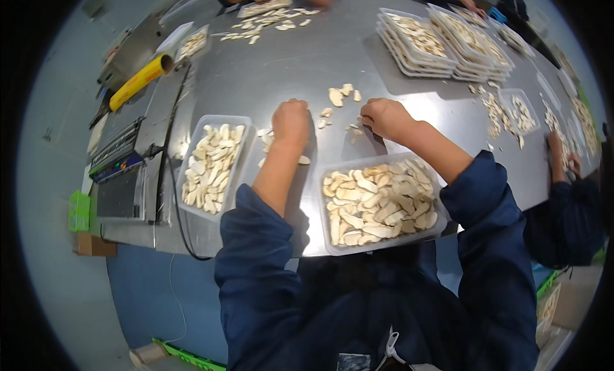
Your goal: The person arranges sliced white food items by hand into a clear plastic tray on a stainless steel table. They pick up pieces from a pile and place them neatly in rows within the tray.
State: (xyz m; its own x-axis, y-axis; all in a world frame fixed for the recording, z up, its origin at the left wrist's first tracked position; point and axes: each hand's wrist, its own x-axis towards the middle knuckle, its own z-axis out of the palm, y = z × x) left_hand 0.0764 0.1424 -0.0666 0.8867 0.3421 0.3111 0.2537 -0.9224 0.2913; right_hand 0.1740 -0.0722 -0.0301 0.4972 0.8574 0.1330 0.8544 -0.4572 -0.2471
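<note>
Okay, I'm watching the bench [288,61]; the front tray [384,245], full of pale slices, is sitting at its near edge, so a forearm [438,147] bump could be tipping it. Left hand [291,122] is resting curled, grip hidden, can't tell; right hand [382,115] is pinching by small fragments [354,131], hold unclear. Careless brushing could be scattering them.

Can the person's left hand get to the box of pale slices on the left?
Probably yes. The left hand is near the open left box, and only a few loose slices lie low between them. Nothing tall seems to block the way.
</note>
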